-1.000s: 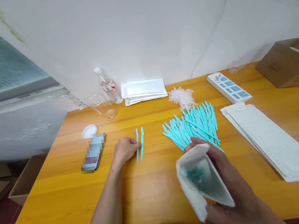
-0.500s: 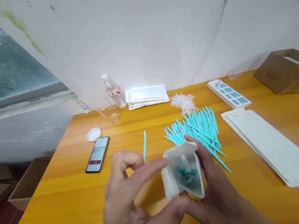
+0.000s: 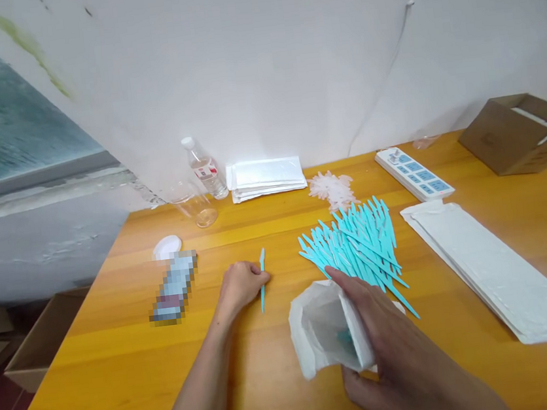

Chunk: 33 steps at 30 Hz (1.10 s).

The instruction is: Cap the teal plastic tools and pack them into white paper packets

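My left hand [image 3: 243, 282] is closed over a single slim turquoise eyebrow razor [image 3: 263, 300] lying on the table, thumb and fingers pinching it near its middle. In my right hand [image 3: 372, 315] is a white pouch [image 3: 311, 322], gripped round its right side and underneath. The pouch's mouth gapes towards me, and a few turquoise pieces show deep inside. Just beyond the pouch spreads a heap of turquoise eyebrow razors [image 3: 356, 238], partly hidden by my right hand. Behind that heap lies a pile of small pale pink pieces [image 3: 331, 188].
White pouches [image 3: 498, 265] lie stacked at the right, and another stack [image 3: 267, 174] rests by the wall. A power strip [image 3: 415, 172], cardboard box [image 3: 517, 134], water bottle [image 3: 208, 173], clear jar [image 3: 200, 210], white lid [image 3: 167, 247] and blurred-out phone [image 3: 175, 287] surround the work area.
My left hand has left the pouch's mouth and moved away to the left, taking hold of the lone razor. The pouch stays in my right hand, its mouth now wider.
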Each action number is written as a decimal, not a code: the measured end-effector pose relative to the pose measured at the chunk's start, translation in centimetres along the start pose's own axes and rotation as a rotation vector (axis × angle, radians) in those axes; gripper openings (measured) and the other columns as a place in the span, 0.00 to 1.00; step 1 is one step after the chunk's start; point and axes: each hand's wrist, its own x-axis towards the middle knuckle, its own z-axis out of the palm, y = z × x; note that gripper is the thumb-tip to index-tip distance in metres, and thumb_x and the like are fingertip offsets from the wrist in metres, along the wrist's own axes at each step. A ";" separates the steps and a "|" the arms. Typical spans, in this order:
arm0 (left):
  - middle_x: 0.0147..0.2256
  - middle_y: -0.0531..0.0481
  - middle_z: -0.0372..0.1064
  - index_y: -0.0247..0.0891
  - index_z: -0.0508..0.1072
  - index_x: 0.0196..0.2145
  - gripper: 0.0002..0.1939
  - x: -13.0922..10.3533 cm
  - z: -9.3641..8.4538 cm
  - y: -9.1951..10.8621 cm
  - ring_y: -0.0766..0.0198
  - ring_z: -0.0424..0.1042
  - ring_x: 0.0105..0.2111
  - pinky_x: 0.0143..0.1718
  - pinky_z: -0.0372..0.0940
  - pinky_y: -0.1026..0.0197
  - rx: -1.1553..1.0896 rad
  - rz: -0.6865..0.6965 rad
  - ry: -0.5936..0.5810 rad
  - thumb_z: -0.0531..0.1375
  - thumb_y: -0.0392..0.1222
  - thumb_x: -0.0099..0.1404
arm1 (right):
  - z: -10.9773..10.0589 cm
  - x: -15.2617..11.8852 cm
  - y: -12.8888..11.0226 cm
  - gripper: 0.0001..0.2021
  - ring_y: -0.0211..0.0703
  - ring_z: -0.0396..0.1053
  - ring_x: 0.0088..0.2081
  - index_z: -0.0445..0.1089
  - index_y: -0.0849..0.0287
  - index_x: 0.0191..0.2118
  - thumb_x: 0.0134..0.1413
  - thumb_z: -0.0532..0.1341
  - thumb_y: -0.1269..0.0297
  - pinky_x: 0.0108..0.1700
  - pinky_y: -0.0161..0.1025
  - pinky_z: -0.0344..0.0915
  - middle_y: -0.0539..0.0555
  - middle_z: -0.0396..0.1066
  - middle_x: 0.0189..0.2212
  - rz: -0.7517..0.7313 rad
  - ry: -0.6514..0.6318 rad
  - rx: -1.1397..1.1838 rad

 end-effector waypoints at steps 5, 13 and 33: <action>0.25 0.55 0.67 0.40 0.75 0.34 0.07 -6.9 -4.0 1.8 0.66 0.67 0.26 0.29 0.63 0.62 -0.613 0.256 0.516 0.61 0.45 0.64 | 0.6 0.9 0.6 0.47 0.56 0.58 0.62 0.35 0.53 0.70 0.45 0.58 0.73 0.61 0.58 0.59 0.62 0.59 0.61 0.033 0.020 0.037; 0.39 0.46 0.64 0.45 0.78 0.45 0.13 -13.3 -3.9 5.8 0.57 0.67 0.41 0.42 0.67 0.54 -0.262 0.773 0.551 0.65 0.45 0.62 | 0.5 1.5 -0.9 0.47 0.56 0.58 0.62 0.34 0.53 0.70 0.47 0.59 0.72 0.61 0.57 0.62 0.61 0.57 0.62 -0.003 0.130 0.126; 0.46 0.46 0.78 0.47 0.47 0.70 0.44 -12.3 -3.4 5.2 0.54 0.80 0.38 0.33 0.76 0.59 -0.357 0.416 0.465 0.63 0.49 0.62 | 10.1 3.7 0.4 0.59 0.69 0.43 0.69 0.22 0.59 0.71 0.46 0.67 0.61 0.63 0.64 0.58 0.67 0.38 0.70 -0.075 0.343 0.215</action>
